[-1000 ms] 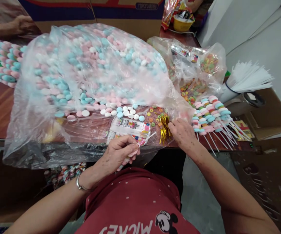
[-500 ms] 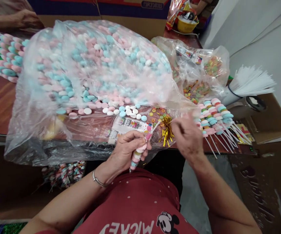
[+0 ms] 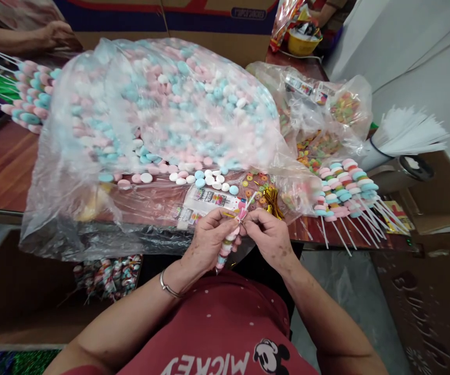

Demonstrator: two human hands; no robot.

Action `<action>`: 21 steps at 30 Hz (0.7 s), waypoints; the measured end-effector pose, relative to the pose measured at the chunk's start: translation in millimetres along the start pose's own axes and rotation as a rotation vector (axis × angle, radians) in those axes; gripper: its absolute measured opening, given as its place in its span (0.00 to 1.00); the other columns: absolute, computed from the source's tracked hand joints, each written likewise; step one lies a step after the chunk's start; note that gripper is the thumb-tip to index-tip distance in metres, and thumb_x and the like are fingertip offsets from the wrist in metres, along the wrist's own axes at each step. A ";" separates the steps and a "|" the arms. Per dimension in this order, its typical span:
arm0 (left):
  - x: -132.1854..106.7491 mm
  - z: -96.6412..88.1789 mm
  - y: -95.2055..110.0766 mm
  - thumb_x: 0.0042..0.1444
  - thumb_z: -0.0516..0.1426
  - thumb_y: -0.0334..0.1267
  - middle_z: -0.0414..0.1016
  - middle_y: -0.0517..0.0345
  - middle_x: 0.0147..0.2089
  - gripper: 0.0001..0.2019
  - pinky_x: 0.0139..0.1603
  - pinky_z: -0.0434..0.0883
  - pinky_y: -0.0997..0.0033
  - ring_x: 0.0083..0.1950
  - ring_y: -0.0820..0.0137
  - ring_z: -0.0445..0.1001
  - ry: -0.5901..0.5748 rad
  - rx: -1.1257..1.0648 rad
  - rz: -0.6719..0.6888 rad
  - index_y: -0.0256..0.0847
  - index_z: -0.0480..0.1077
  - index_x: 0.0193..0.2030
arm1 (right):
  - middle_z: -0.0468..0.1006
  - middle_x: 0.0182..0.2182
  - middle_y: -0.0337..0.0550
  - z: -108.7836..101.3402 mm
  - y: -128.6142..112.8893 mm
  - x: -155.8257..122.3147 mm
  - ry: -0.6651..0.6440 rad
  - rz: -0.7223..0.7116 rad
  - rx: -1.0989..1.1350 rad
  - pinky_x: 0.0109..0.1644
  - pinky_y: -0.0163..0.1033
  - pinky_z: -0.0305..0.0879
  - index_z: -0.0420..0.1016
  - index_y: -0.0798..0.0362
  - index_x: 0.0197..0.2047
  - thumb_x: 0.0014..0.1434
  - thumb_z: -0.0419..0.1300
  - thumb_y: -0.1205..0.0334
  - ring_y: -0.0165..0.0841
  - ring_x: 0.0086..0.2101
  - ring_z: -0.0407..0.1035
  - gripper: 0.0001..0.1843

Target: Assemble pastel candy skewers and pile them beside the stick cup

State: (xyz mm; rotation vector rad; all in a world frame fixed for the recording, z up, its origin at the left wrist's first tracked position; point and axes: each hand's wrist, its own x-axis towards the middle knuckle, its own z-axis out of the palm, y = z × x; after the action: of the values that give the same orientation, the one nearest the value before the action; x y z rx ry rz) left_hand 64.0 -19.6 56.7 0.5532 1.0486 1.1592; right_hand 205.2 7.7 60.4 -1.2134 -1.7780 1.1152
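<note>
My left hand (image 3: 213,237) is closed around a wrapped candy skewer (image 3: 225,250) with pink, white and blue pieces, its white stick (image 3: 251,199) pointing up and away from me. Against the gathered neck of the wrapper, my right hand (image 3: 267,237) pinches a thin gold twist tie (image 3: 229,214), one end of which sticks out left of the stick. Most of the tie is hidden by fingers. Just beyond my right hand lies a bunch of gold twist ties (image 3: 272,202). Printed wrappers (image 3: 213,198) lie flat beyond my left hand.
A large clear bag of pastel candies (image 3: 170,114) spreads over the table. Unwrapped candy skewers (image 3: 344,187) are stacked at right, near a container of white sticks (image 3: 408,130). A box below left holds wrapped skewers (image 3: 108,276). Another person's hand (image 3: 57,34) shows at far left.
My right hand has come left from beyond the gold bunch to the wrapper's neck, bringing a gold twist tie. My left hand still holds the skewer. The view has shifted slightly.
</note>
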 end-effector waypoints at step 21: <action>16.2 -17.7 47.3 0.41 0.58 0.30 0.70 0.62 0.19 0.02 0.18 0.63 0.80 0.18 0.76 0.66 -0.609 0.721 -0.332 0.37 0.72 0.23 | 0.74 0.32 0.45 -31.0 -21.3 0.2 -0.374 -1.050 -0.828 0.36 0.41 0.60 0.74 0.56 0.36 0.68 0.47 0.68 0.33 0.33 0.63 0.15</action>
State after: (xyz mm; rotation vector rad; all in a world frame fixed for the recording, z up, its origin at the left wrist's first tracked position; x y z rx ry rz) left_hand 26.9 9.2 81.2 1.1585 0.9469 0.2467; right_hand 225.3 12.0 91.9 -0.2469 -2.7658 -0.0563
